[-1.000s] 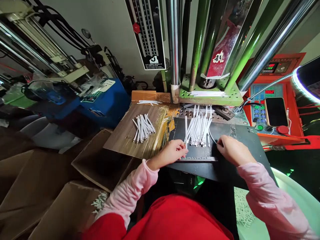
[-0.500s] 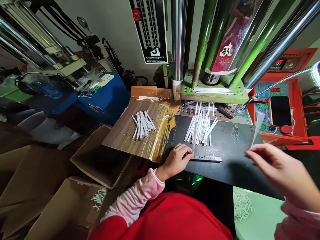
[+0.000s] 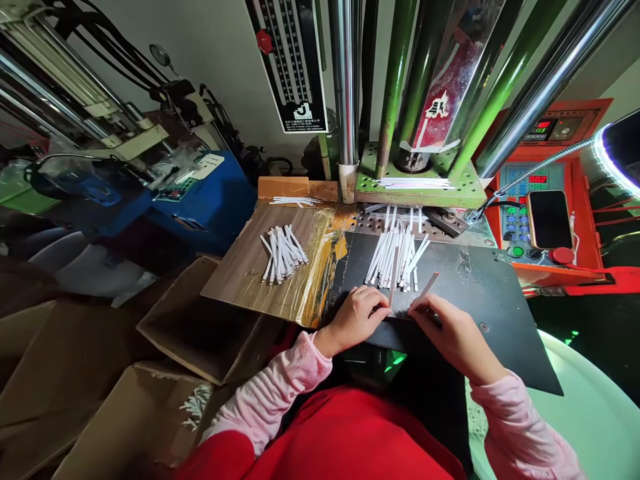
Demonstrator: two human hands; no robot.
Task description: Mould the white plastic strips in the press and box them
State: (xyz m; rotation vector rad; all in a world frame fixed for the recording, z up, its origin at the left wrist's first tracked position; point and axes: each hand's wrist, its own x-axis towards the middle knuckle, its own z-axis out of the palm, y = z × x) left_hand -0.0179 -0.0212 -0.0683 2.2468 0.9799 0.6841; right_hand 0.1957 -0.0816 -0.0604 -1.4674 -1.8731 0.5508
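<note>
My left hand (image 3: 356, 313) pinches the lower end of a thin white strip (image 3: 395, 277) that stands up near the front edge of the black plate (image 3: 480, 293). To its right, my right hand (image 3: 450, 333) holds another narrow strip (image 3: 427, 291) between thumb and fingers, tilted up to the right. The metal bar under the fingers is mostly hidden. Just behind my hands lies a pile of white strips (image 3: 395, 253). A second pile (image 3: 284, 255) rests on the wooden board (image 3: 235, 257) to the left.
The green press plate (image 3: 420, 192) bears more strips behind the piles. An orange control box (image 3: 590, 193) with a phone (image 3: 549, 220) and a ring lamp (image 3: 617, 160) is at the right. Open cardboard boxes (image 3: 185, 327) stand low at the left, a pale green tub (image 3: 595, 400) at lower right.
My right hand has come in from the right with its strip, down beside my left hand at the plate's front edge. My left hand has barely moved. The camera view has shifted slightly.
</note>
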